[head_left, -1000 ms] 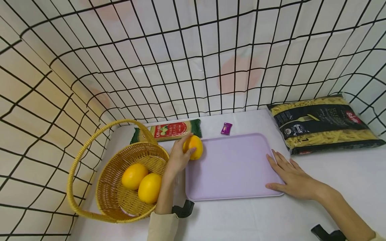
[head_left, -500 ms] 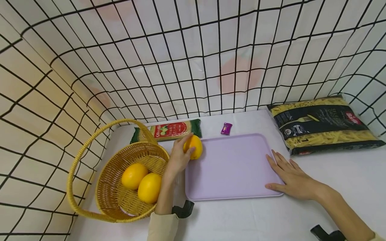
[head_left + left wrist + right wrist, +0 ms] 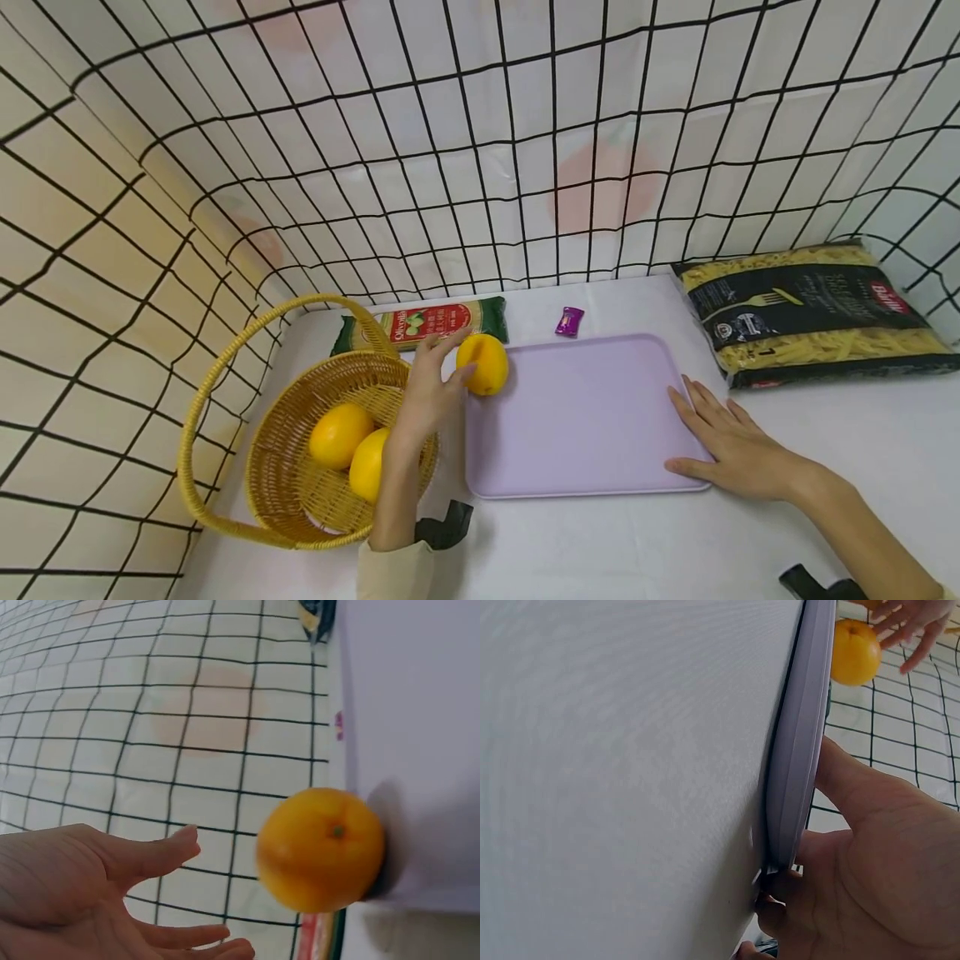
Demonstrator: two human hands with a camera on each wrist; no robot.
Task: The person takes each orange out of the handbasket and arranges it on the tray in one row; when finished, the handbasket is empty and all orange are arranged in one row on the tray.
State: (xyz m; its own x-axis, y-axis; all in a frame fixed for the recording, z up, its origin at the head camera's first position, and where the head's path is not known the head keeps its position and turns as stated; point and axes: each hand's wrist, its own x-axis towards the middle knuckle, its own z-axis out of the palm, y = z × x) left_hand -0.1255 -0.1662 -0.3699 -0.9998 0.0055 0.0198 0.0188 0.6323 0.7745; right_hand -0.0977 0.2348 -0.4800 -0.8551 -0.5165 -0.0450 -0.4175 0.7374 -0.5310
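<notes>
An orange (image 3: 487,367) sits at the far left corner of the lilac tray (image 3: 577,425). Just left of it is my left hand (image 3: 431,392), fingers and thumb spread. In the left wrist view a gap separates this hand (image 3: 82,892) from the orange (image 3: 319,847), and nothing is held. My right hand (image 3: 738,450) lies with extended fingers at the tray's right edge. From the right wrist, the thumb of that hand (image 3: 885,877) touches the tray's rim (image 3: 799,742); some fingertips are partly hidden.
A yellow wicker basket (image 3: 258,467) with a tall handle stands at left, holding two more oranges (image 3: 341,436). Behind are a pasta packet (image 3: 435,321) and a small purple wrapped sweet (image 3: 569,322). A large pasta bag (image 3: 817,312) lies at right. Black wire mesh (image 3: 525,200) encloses the back and sides.
My left hand has let go of the orange and drawn back left, its fingers spreading. The orange stays on the tray's corner. My right hand keeps its place; the head view shifts slightly.
</notes>
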